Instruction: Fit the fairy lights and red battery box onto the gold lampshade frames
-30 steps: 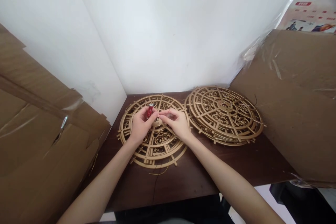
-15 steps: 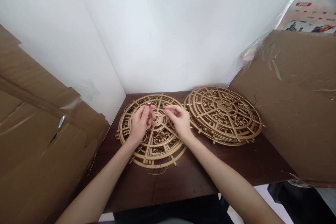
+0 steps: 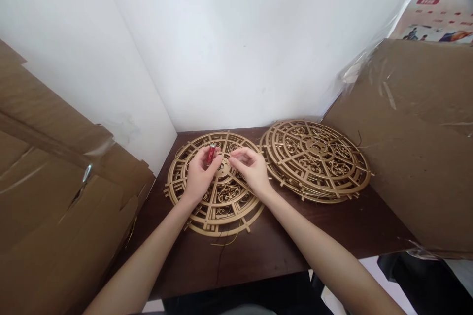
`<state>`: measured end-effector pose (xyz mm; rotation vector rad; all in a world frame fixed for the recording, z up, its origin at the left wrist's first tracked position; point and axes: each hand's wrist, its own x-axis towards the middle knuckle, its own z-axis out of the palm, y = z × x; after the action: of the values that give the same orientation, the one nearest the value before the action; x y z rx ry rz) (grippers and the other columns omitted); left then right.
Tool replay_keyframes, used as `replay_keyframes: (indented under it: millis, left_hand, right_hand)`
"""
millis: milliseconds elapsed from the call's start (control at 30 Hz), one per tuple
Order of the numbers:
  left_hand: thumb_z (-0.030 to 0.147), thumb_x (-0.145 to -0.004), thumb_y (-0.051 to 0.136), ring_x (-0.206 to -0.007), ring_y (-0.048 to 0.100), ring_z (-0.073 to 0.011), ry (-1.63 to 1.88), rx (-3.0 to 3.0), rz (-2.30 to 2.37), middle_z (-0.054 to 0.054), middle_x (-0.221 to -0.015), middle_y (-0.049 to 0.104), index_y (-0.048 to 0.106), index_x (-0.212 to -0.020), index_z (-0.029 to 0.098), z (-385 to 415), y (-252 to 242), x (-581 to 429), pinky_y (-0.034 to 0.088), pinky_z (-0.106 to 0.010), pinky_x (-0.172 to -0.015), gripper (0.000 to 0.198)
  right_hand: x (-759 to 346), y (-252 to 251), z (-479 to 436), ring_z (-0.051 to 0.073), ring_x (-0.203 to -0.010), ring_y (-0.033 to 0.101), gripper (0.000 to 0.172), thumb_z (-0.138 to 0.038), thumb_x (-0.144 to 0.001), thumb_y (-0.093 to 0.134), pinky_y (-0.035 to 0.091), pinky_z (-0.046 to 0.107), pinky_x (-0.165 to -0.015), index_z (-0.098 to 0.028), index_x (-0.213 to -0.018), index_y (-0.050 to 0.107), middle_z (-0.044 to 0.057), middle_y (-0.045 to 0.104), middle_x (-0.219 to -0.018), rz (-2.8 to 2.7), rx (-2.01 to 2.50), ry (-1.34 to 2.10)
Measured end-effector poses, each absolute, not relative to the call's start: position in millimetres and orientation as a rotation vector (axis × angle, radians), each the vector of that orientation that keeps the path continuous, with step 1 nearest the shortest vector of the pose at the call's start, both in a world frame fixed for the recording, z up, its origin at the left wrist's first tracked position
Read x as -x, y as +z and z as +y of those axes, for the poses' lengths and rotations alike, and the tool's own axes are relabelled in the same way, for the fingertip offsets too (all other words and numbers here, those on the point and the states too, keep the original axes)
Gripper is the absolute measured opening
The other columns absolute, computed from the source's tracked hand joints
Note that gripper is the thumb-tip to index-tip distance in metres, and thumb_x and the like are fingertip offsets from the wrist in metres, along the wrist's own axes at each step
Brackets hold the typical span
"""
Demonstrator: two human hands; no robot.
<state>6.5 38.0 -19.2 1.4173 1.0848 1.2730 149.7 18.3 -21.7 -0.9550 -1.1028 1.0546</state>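
In my left hand (image 3: 201, 172) is a small red cylinder (image 3: 211, 154) with a silver end, held upright between curled fingers and thumb. I cannot tell whether it is a battery or a lighter. My right hand (image 3: 251, 168) has its thumb and fingertips pinched together close to my left fingertips; whatever is between them is too small to make out. Both hands hover over the hub of a round gold openwork disc (image 3: 227, 206) with spokes and scroll patterns. It lies on top of another similar disc on the dark table.
A stack of similar gold discs (image 3: 332, 182) lies to the right, with thin loose wires or cords on top. A thin cord (image 3: 225, 244) trails near the front of the dark brown table (image 3: 266, 256). Cardboard stands left (image 3: 55, 182) and right (image 3: 417, 147); a white wall rises behind.
The red cylinder shows more fully now, as my left fingers have shifted around it. My left thumb has moved right, closer to my right fingertips. The thin strand at my right fingertips no longer shows.
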Motion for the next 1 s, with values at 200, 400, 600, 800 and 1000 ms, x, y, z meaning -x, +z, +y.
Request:
replay_keyframes:
  millis: [200, 400, 600, 800, 1000]
  left_hand:
    - [0.032, -0.074, 0.068, -0.079, 0.06, -0.0131, 1.259, -1.467, 1.095, -0.006, -0.093, 0.065, 0.062, -0.101, 0.016, 40.4, -21.1, -5.5, 0.047, -0.021, -0.064, 0.032]
    - [0.03, -0.07, 0.071, -0.062, 0.055, -0.0096, 1.26, -1.408, 1.083, -0.005, -0.087, 0.066, 0.063, -0.1, 0.017, 42.1, -21.2, -4.1, 0.041, -0.019, -0.05, 0.034]
    - [0.031, -0.069, 0.071, -0.051, 0.045, -0.005, 1.309, -1.321, 1.087, -0.003, -0.079, 0.061, 0.062, -0.1, 0.016, 40.5, -17.1, -5.1, 0.034, -0.017, -0.041, 0.035]
    - [0.028, -0.072, 0.07, -0.046, 0.035, -0.0016, 1.339, -1.172, 1.024, 0.002, -0.075, 0.051, 0.06, -0.1, 0.018, 39.4, -13.3, -5.0, 0.025, -0.014, -0.036, 0.032]
    - [0.027, -0.071, 0.07, -0.046, 0.035, -0.0009, 1.341, -1.177, 0.975, 0.002, -0.078, 0.051, 0.059, -0.099, 0.019, 40.1, -14.0, -5.1, 0.025, -0.014, -0.036, 0.031]
  right_hand:
    - [-149.4, -27.0, 18.9, 0.014, -0.064, 0.062, 0.015, -0.029, -0.072, 0.07, 0.052, 0.027, -0.065, -0.018, -0.082, 0.069, 0.002, 0.067, -0.072, -1.28, 0.959, 1.104]
    - [-149.1, -26.0, 19.3, 0.014, -0.063, 0.064, 0.018, -0.033, -0.07, 0.073, 0.054, 0.028, -0.065, -0.017, -0.079, 0.07, 0.002, 0.068, -0.07, -1.246, 0.969, 1.141]
    - [-152.1, -20.3, 20.0, 0.016, -0.07, 0.065, 0.022, -0.038, -0.076, 0.069, 0.057, 0.03, -0.07, -0.016, -0.081, 0.071, 0.004, 0.069, -0.077, -1.021, 0.918, 1.123]
    - [-152.8, -22.2, 22.0, 0.016, -0.073, 0.065, 0.025, -0.038, -0.072, 0.073, 0.057, 0.034, -0.077, -0.017, -0.085, 0.07, 0.004, 0.07, -0.081, -0.967, 0.911, 1.115]
    - [-150.4, -22.8, 20.7, 0.017, -0.072, 0.065, 0.024, -0.04, -0.074, 0.07, 0.056, 0.032, -0.074, -0.018, -0.084, 0.07, 0.004, 0.069, -0.079, -1.037, 0.937, 1.085]
